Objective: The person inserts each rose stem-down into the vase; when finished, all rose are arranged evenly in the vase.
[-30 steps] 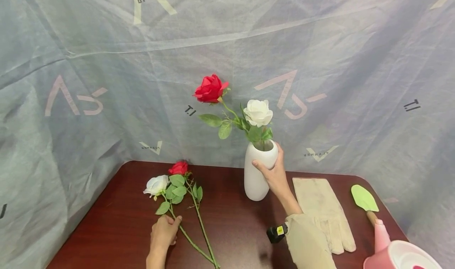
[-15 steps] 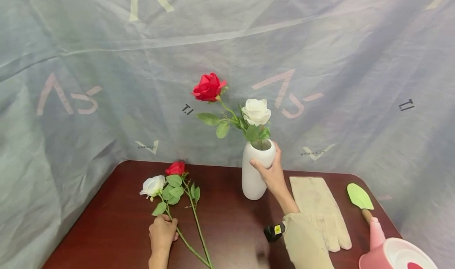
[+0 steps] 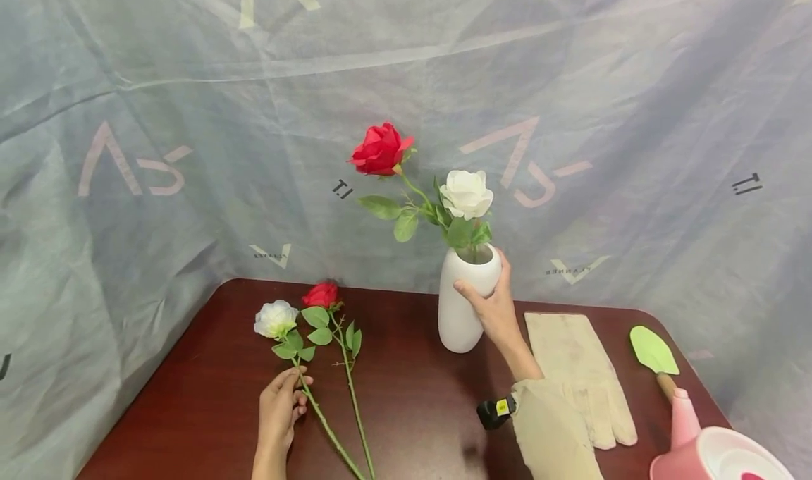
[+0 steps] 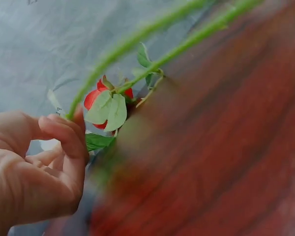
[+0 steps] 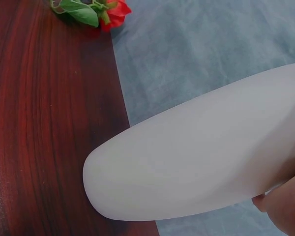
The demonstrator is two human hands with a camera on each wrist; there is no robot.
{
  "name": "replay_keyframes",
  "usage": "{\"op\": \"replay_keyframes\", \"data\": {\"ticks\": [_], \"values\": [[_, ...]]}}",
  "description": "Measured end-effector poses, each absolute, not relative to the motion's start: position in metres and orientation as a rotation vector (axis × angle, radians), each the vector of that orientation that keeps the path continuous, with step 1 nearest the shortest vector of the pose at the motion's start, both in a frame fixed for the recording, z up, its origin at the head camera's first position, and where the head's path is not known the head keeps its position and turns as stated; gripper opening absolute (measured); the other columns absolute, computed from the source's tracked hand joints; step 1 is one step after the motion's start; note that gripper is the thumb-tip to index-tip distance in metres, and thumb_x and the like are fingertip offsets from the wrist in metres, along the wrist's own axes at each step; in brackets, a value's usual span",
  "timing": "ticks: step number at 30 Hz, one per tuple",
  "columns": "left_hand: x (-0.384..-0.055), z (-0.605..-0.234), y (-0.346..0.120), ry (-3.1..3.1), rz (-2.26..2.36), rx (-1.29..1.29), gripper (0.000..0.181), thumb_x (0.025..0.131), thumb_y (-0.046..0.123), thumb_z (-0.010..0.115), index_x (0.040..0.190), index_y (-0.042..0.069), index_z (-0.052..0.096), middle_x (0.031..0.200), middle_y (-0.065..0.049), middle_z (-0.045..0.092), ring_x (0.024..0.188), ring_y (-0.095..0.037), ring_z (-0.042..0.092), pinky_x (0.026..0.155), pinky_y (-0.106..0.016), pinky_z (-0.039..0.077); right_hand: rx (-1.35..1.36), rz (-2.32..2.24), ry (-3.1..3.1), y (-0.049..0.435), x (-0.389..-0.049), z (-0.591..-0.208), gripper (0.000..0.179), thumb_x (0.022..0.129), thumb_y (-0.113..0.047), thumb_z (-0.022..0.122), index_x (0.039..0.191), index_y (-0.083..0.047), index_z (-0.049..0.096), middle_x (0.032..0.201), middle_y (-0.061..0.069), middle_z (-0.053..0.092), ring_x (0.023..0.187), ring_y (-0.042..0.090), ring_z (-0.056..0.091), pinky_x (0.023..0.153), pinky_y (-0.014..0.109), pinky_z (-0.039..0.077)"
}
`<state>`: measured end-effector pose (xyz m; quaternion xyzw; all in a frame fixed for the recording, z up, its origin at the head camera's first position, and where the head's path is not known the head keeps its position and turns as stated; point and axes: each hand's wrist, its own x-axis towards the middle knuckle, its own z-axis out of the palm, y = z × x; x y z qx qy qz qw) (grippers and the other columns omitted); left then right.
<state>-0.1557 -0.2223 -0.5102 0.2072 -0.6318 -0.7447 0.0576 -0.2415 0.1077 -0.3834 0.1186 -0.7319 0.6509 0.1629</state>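
My left hand (image 3: 279, 406) pinches the green stem of a white rose (image 3: 275, 319), thumb and fingertips just below its leaves. In the left wrist view, the stem (image 4: 118, 51) runs up and right from the fingers. Beside it a red rose (image 3: 321, 294) lies on the table, its leaves close to the white rose's. My right hand (image 3: 497, 314) grips the upper side of a white vase (image 3: 458, 318), thumb across the front. Another red rose (image 3: 382, 149), leaning left, and another white rose (image 3: 467, 194) stand in the vase. In the right wrist view, the vase (image 5: 187, 157) hides most of that hand.
Right of the vase lies a cream work glove (image 3: 571, 367), partly behind my right sleeve (image 3: 552, 431). Beyond it are a green-bladed trowel (image 3: 653, 352) and a pink watering can (image 3: 685, 459) at the front right. Grey sheeting (image 3: 317, 149) hangs behind the dark red table (image 3: 197, 395).
My left hand has turned and shifted slightly up the stem; the white rose has turned in it, its leaves drawing apart from the red rose's. My right hand keeps its grip on the vase.
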Motion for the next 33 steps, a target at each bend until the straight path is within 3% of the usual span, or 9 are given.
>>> {"op": "replay_keyframes", "data": {"ticks": [4,10,13,17,23,29,33], "values": [[-0.156,-0.507,-0.222,-1.798,-2.352,0.593,0.032,0.100,0.019,0.044,0.121,-0.004,0.052,0.081,0.003,0.061,0.059,-0.007,0.045,0.049,-0.019,0.039,0.338,1.855,-2.079,0.109,-0.242,-0.381,0.085,0.082,-0.011,0.072,0.145,-0.014,0.016,0.135,0.017,0.034,0.109,0.028,0.046,0.087,0.043,0.039],[-0.154,-0.499,-0.222,-1.594,-2.514,0.424,0.017,0.098,0.022,0.050,0.097,0.014,0.065,0.081,0.006,0.064,0.067,-0.007,0.050,0.054,-0.020,0.040,0.333,1.839,-2.073,0.113,-0.241,-0.379,0.085,0.081,-0.011,0.072,0.145,-0.013,0.015,0.135,0.017,0.034,0.108,0.028,0.046,0.087,0.043,0.039],[-0.150,-0.491,-0.221,-1.498,-2.566,0.290,0.017,0.097,0.021,0.052,0.092,0.017,0.067,0.083,0.005,0.066,0.070,-0.006,0.053,0.054,-0.018,0.043,0.327,1.848,-2.064,0.114,-0.242,-0.381,0.086,0.081,-0.010,0.072,0.145,-0.014,0.016,0.135,0.017,0.035,0.108,0.029,0.046,0.087,0.044,0.039],[-0.141,-0.474,-0.217,-1.355,-2.563,0.120,0.017,0.096,0.012,0.052,0.091,0.012,0.069,0.083,0.000,0.069,0.074,-0.007,0.062,0.053,-0.016,0.049,0.332,1.852,-2.063,0.114,-0.251,-0.393,0.087,0.080,-0.017,0.074,0.145,-0.021,0.017,0.133,0.012,0.037,0.107,0.026,0.047,0.086,0.042,0.041],[-0.124,-0.431,-0.198,-1.132,-2.542,-0.060,0.016,0.096,0.004,0.050,0.090,0.003,0.065,0.082,-0.008,0.069,0.074,-0.014,0.067,0.055,-0.018,0.052,0.350,1.863,-2.075,0.106,-0.253,-0.393,0.088,0.081,-0.018,0.074,0.146,-0.018,0.015,0.136,0.012,0.035,0.111,0.028,0.045,0.088,0.045,0.040],[-0.120,-0.400,-0.158,-0.762,-2.590,-0.006,0.014,0.093,0.002,0.054,0.086,-0.001,0.065,0.079,-0.014,0.068,0.070,-0.020,0.068,0.058,-0.023,0.054,0.336,1.821,-2.060,0.112,-0.264,-0.408,0.090,0.079,-0.024,0.076,0.146,-0.022,0.017,0.135,0.005,0.036,0.111,0.024,0.046,0.088,0.044,0.041],[-0.126,-0.385,-0.138,-0.528,-2.569,0.035,0.011,0.091,0.002,0.057,0.086,-0.003,0.065,0.079,-0.015,0.068,0.069,-0.020,0.068,0.058,-0.023,0.054,0.336,1.814,-2.070,0.114,-0.261,-0.406,0.088,0.080,-0.024,0.075,0.146,-0.023,0.016,0.136,0.009,0.036,0.111,0.027,0.046,0.087,0.044,0.041]]}}
